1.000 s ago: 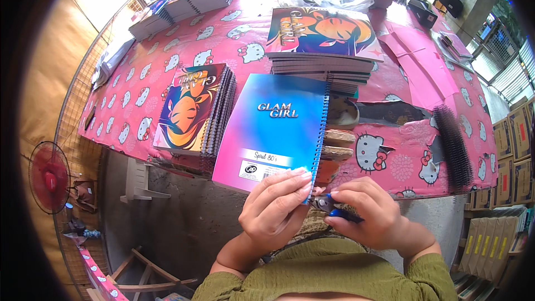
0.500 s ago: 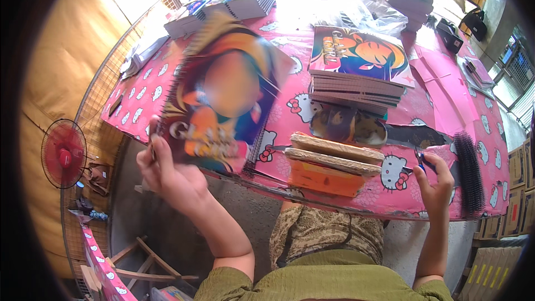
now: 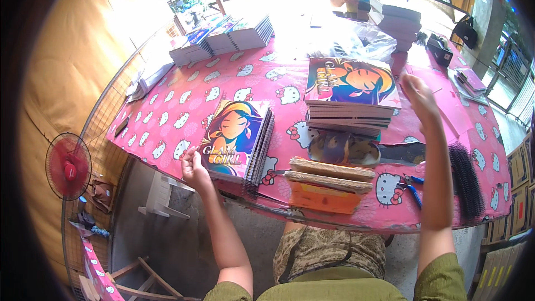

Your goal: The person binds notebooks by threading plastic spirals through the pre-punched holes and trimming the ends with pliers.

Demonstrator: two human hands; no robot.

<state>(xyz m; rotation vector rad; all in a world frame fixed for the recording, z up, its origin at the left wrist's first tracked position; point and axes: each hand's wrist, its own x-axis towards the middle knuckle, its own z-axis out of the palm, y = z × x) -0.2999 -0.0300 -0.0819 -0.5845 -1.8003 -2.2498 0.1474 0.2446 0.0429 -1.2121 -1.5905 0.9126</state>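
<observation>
Surface (image 3: pixel 239 85): pink cat print, pliers (image 3: pixel 412 189) near right
Left hand (image 3: pixel 197 171): curled at notebook pile (image 3: pixel 237 134), can't tell if gripping
Right hand (image 3: pixel 422 103): fingers kinda outstretched beside farther stack (image 3: pixel 351 95)

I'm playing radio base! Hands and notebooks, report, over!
Left hand at left notebook stack. Right hand open beside middle notebook stack. Blue-handled pliers near right forearm.
</observation>
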